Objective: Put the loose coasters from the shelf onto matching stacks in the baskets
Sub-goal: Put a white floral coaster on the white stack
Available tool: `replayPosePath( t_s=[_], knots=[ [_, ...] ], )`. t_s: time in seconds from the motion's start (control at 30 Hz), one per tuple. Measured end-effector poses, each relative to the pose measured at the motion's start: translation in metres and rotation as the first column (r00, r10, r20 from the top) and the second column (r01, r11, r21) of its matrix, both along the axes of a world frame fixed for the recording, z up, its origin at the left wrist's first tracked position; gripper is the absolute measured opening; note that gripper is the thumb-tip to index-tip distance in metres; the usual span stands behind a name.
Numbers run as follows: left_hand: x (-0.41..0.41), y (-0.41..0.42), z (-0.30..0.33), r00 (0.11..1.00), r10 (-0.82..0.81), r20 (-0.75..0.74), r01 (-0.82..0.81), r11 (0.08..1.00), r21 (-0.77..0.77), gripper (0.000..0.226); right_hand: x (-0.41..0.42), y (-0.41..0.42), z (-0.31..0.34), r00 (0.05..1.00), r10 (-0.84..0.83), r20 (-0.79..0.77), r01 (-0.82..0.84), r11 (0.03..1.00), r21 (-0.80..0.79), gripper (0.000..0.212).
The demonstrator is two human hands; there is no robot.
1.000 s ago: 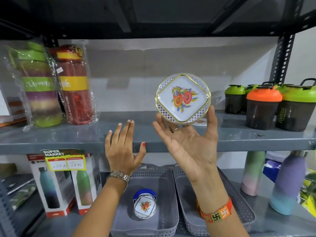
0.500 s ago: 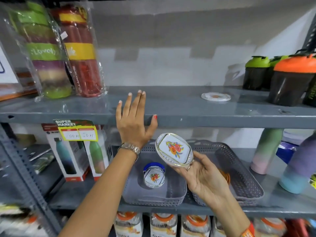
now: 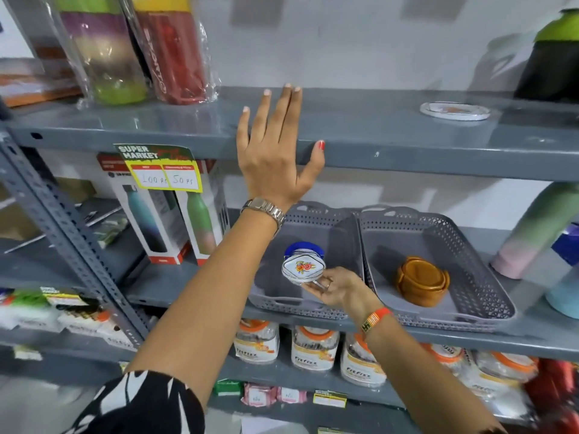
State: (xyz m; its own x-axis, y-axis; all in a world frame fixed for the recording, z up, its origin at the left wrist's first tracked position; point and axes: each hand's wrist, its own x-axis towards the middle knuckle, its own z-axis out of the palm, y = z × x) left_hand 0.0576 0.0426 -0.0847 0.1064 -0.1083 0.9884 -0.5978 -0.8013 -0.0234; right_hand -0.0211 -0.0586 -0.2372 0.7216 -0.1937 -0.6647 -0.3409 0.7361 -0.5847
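Grey metal shelving fills the view, with packed bottles on the upper shelf (image 3: 376,126) and two grey baskets side by side on the shelf below. Flat on the upper shelf's front edge lies the left hand (image 3: 275,151), fingers spread and holding nothing. Low down, the right hand (image 3: 336,289) reaches into the left basket (image 3: 275,296), its grip pinching a white floral coaster (image 3: 303,267) by the near right rim, thumb and fingers closed on that edge.

That coaster sits face up and roughly level, right over the white stack (image 3: 302,250) near the basket's middle, whose blue holder shows behind it. Whether it already rests on the stack or hangs just above I cannot tell from this angle. Only a short drop and a release seem to be left, and the right hand is plainly the nearer one.

In the right basket (image 3: 470,296) stands a brown stack (image 3: 421,281), which does not match. One more loose coaster (image 3: 454,110), white with an orange print, lies flat towards the right end of the upper shelf, well apart from both hands, though closer to the left hand's level.
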Motion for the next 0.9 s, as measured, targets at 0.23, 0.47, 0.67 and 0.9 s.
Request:
replayPosePath(
  t_s=[0.23,0.47,0.67,0.9],
  knots=[
    [-0.001,0.0,0.001,1.0,-0.014,-0.027,0.014,1.0,0.001,0.063,0.008,0.01,0.001,0.975,-0.206,-0.085,0.21,0.976,0.054,0.043],
    [0.002,-0.001,0.0,1.0,-0.001,-0.013,0.001,1.0,-0.013,0.063,0.028,0.007,-0.017,0.978,-0.209,-0.022,0.208,0.978,-0.016,0.038],
    [0.001,-0.001,0.0,1.0,0.002,-0.012,-0.002,1.0,-0.016,0.063,0.04,0.008,-0.024,0.957,-0.266,-0.112,0.256,0.962,-0.098,0.036],
    [0.0,-0.001,0.0,1.0,0.007,-0.015,-0.007,1.0,-0.02,0.063,0.031,0.01,-0.018,0.98,-0.172,-0.099,0.173,0.985,0.0,0.035]
  ],
)
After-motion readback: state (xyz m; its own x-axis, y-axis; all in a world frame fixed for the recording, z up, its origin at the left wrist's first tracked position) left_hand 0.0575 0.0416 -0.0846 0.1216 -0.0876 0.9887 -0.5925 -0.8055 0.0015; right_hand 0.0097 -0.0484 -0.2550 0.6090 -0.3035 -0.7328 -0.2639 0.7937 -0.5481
